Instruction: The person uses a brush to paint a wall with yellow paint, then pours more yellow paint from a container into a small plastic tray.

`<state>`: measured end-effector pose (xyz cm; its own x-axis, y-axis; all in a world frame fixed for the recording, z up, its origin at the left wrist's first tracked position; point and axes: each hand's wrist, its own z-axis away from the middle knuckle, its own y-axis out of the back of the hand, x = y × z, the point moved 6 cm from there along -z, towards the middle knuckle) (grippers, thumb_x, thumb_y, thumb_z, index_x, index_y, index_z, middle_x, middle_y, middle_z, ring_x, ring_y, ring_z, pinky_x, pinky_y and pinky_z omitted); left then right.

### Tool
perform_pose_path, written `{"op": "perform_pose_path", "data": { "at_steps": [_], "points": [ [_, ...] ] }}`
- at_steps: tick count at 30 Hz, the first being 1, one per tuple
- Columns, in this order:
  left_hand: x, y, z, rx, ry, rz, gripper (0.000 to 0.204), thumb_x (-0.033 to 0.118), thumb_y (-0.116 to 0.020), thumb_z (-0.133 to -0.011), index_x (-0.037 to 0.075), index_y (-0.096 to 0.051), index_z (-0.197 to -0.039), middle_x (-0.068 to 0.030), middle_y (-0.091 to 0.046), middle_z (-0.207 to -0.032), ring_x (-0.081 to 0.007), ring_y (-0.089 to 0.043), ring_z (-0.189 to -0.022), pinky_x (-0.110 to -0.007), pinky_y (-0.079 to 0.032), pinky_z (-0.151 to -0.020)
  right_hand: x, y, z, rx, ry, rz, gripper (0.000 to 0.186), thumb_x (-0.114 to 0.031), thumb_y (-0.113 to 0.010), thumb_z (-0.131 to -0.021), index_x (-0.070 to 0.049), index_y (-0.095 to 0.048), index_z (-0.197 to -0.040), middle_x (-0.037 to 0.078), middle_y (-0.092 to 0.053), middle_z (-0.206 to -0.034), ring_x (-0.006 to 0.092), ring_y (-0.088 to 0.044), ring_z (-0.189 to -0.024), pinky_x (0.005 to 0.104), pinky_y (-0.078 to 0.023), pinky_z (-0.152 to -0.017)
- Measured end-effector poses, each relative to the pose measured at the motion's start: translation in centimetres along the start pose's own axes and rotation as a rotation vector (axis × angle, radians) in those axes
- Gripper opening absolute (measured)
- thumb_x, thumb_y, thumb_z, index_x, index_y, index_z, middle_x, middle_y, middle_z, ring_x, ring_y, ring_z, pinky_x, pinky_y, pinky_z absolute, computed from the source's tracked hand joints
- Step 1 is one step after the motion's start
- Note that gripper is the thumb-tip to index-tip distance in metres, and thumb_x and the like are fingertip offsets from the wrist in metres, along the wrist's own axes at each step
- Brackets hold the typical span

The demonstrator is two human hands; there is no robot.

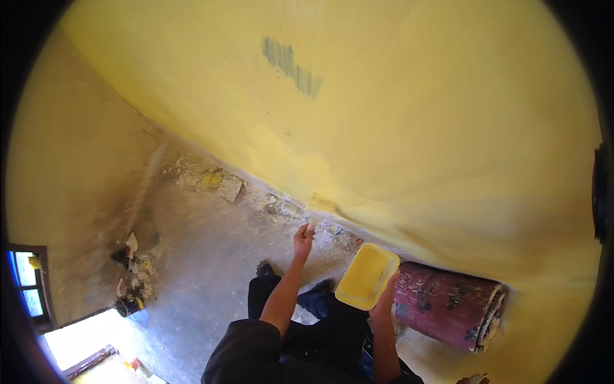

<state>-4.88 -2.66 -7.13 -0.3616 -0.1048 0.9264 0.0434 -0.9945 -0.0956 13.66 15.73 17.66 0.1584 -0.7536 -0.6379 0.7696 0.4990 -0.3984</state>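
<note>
Yellow tub (352,303) is in the right hand (384,299), which is partly closed on its right edge, just left of a red roll (441,304) — a one-sided grip, so it could tip and spill any contents. Farther left, the left hand (303,240) is nearly closed, pinching a tan-ended brush or scraper (324,203) low by the yellow wall (409,128); a slack pinch might drop it into the rubble (272,205) — loose bits that could also upset footing.
</note>
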Motion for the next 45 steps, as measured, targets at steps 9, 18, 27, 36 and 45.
{"op": "perform_pose_path", "data": {
  "at_steps": [9,18,27,36,45],
  "points": [
    [-14.6,6.3,-7.1,0.195,0.477,-0.21,0.021,0.02,-0.067,-0.089,0.002,-0.071,-0.098,-0.0054,-0.066,-0.071,-0.0115,-0.058,-0.056,-0.028,-0.048,-0.051,5.6,-0.3,-5.1,-0.043,-0.039,0.017,0.071,-0.061,-0.037,-0.098,-0.008,-0.036,-0.146,0.009,-0.048,-0.142,0.0253,-0.049,-0.127,0.039,-0.04,-0.106],
    [6.1,3.5,-2.4,0.151,0.149,-0.155,0.026,0.023,-0.065,-0.09,-0.002,-0.071,-0.092,-0.007,-0.066,-0.07,-0.0117,-0.058,-0.054,-0.028,-0.047,-0.05,0.7,-2.2,1.8,-0.037,-0.069,0.01,0.067,-0.057,-0.035,-0.1,-0.005,-0.038,-0.143,0.012,-0.053,-0.136,0.0254,-0.053,-0.122,0.0386,-0.042,-0.104],
    [39.3,2.3,12.7,0.081,-0.049,-0.037,0.032,0.027,-0.062,-0.094,-0.002,-0.069,-0.105,-0.0039,-0.066,-0.074,-0.0072,-0.049,-0.052,-0.025,-0.04,-0.048,-6.7,-9.3,10.9,-0.19,-0.028,0.091,0.074,-0.063,-0.038,-0.097,-0.01,-0.034,-0.147,0.009,-0.048,-0.142,0.0263,-0.05,-0.127,0.0426,-0.043,-0.104],
    [42.5,5.2,8.2,-0.161,-0.188,0.109,0.03,0.023,-0.061,-0.097,-0.002,-0.067,-0.113,-0.0009,-0.066,-0.08,-0.0044,-0.048,-0.059,-0.021,-0.041,-0.054,-5.8,-13.3,11.7,-0.113,-0.067,0.089,0.071,-0.06,-0.035,-0.099,-0.006,-0.037,-0.144,0.01,-0.051,-0.138,0.0247,-0.052,-0.124,0.0394,-0.043,-0.104],
    [16.7,12.3,-2.9,-0.009,0.187,-0.259,0.032,0.031,-0.061,-0.094,0.001,-0.069,-0.1,-0.0043,-0.065,-0.076,-0.0113,-0.058,-0.063,-0.029,-0.047,-0.058,-2.8,-13.7,13.0,-0.112,-0.067,0.085,0.066,-0.056,-0.035,-0.101,-0.005,-0.04,-0.142,0.01,-0.054,-0.135,0.0232,-0.054,-0.122,0.038,-0.044,-0.103]
  ]
}}
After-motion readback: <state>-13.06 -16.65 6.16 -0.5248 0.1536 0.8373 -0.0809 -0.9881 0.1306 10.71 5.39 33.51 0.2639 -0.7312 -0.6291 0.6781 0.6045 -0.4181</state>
